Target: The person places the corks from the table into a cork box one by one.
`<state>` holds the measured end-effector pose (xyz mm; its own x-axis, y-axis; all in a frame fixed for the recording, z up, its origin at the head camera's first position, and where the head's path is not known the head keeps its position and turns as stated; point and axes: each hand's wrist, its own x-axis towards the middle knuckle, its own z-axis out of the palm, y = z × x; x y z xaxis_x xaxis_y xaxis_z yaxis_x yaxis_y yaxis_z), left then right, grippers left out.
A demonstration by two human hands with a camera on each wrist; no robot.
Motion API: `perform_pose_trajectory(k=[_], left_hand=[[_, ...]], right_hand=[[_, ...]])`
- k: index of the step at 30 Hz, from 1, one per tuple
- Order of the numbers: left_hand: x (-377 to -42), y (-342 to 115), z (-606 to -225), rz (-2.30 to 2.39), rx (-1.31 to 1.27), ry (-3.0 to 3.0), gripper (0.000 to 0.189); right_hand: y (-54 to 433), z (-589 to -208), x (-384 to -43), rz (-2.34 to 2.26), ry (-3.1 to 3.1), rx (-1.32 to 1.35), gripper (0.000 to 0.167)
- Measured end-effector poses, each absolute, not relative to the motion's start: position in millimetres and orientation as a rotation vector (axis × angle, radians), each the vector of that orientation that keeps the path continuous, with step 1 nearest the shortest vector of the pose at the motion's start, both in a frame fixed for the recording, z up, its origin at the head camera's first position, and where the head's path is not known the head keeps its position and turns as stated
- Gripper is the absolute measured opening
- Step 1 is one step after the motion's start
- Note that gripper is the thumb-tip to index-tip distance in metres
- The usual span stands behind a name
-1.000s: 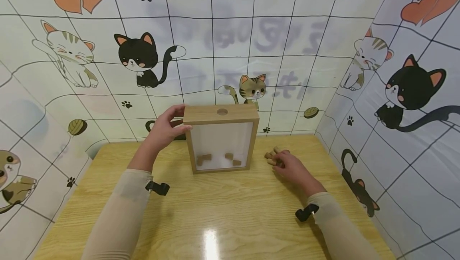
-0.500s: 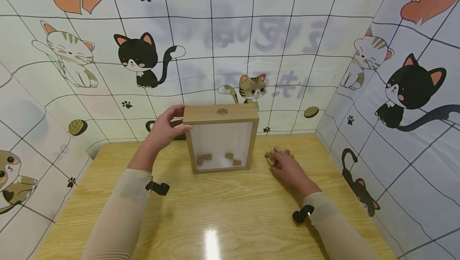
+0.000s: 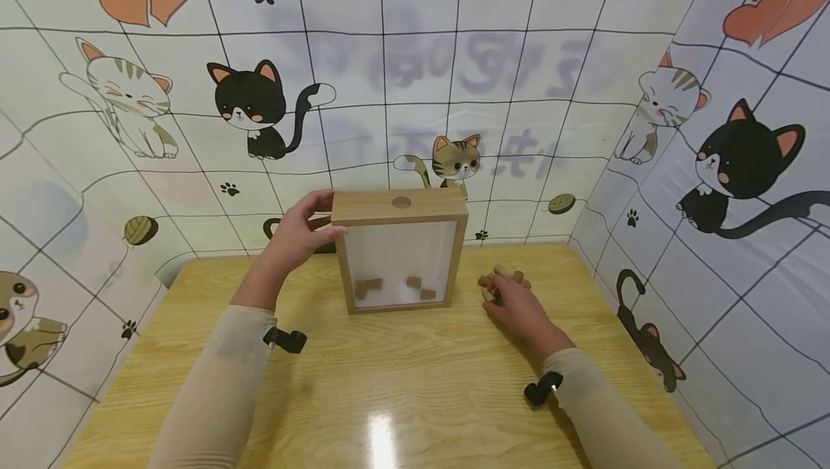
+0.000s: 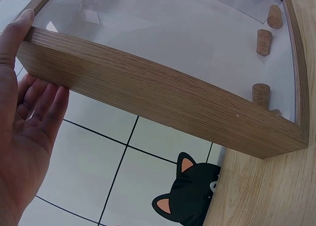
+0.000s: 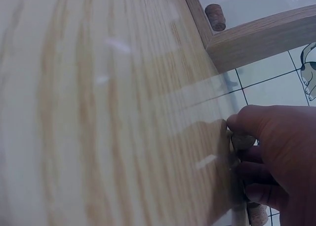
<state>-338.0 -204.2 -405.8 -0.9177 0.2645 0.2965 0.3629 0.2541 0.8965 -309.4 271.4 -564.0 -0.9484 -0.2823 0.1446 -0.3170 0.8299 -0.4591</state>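
Note:
A shallow wooden box (image 3: 400, 208) with a clear front and a round hole in its top stands upright on the table. Inside, several corks (image 4: 264, 42) lie along the bottom. My left hand (image 3: 300, 230) grips the box's upper left edge, thumb on the front and fingers behind. To the right of the box, my right hand (image 3: 519, 307) is down at a small pile of loose corks (image 3: 519, 277). One cork (image 5: 243, 141) sits between its thumb and fingers, which appear to pinch it. Part of the pile is hidden beneath that hand.
The wooden table (image 3: 389, 382) reaches back to a cloth wall (image 3: 350, 51) printed with cats and grid lines. A second printed wall (image 3: 746, 274) bounds the right side. A black camera is strapped to each wrist.
My right hand has shifted slightly left and toward me over the pile, uncovering more corks behind its fingers. My left hand and the box stay in place.

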Motion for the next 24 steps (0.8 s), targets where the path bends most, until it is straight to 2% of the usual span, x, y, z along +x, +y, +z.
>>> perform_pose_trajectory(k=[8, 24], left_hand=[[-338.2, -204.4, -407.8, -1.771, -0.603, -2.415, 0.077], [-338.6, -204.7, -408.4, -1.749, -0.621, -2.399, 0.077]], right_hand=[[269.6, -558.5, -306.2, 0.879, -2.876, 0.480, 0.022], [260.6, -502.8, -302.6, 1.143, -2.503, 0.610, 0.023]])
